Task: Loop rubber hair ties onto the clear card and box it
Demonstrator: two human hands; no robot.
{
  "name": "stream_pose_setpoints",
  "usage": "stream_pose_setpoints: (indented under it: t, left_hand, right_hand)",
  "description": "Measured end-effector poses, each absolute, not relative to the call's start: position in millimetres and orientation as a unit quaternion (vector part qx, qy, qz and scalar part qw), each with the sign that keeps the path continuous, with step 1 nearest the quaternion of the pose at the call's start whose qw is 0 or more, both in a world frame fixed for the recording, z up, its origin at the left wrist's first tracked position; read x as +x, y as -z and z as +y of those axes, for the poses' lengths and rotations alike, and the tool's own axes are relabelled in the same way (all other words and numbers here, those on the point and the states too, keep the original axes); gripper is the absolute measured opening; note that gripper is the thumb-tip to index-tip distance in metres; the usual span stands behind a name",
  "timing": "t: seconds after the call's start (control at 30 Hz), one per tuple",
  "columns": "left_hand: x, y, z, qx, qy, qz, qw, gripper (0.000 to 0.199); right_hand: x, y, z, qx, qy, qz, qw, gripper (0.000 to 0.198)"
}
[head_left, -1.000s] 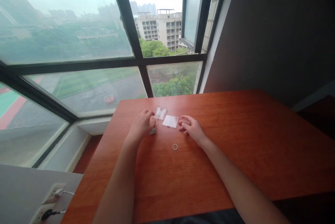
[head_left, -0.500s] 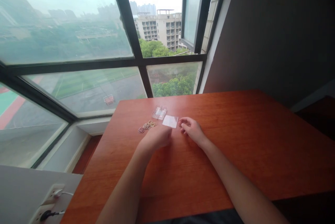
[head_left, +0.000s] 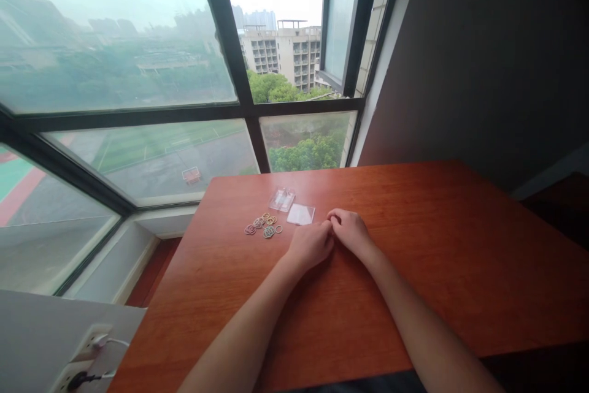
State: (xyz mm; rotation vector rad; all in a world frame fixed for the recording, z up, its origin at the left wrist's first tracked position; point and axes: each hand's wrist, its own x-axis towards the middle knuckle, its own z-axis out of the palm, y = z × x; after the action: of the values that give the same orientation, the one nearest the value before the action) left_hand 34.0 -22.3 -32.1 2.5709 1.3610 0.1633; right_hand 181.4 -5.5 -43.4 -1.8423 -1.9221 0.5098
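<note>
A window (head_left: 161, 113) fills the upper left and upper middle of the frame; below it spreads the reddish-brown table (head_left: 414, 258). Just below centre, the left hand (head_left: 313, 242) and right hand (head_left: 352, 231) meet, fingers curled together; I cannot tell whether they hold anything. A clear case (head_left: 282, 199) and a pale square piece (head_left: 301, 214) lie near centre, rings (head_left: 269, 232) clustered lower left of them.

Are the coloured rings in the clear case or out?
Out: the coloured rings lie in overlapping clusters on the tabletop, in front of the clear case.
</note>
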Motion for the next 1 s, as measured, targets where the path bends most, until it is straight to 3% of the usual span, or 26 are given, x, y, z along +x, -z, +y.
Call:
stream_pose_setpoints:
  t: [0.37, 1.0]
  left_hand:
    - [28.7, 35.3, -18.4, 0.884, -0.188, 0.42, 0.084, 0.026]
    - [26.1, 37.9, -15.2, 0.873, -0.199, 0.428, 0.125, 0.022]
  right_hand:
    - [177.2, 38.2, -11.7, -0.647, -0.151, -0.726, 0.175, 0.028]
    - [175.4, 36.8, -12.0, -0.642, -0.154, -0.734, 0.159, 0.029]
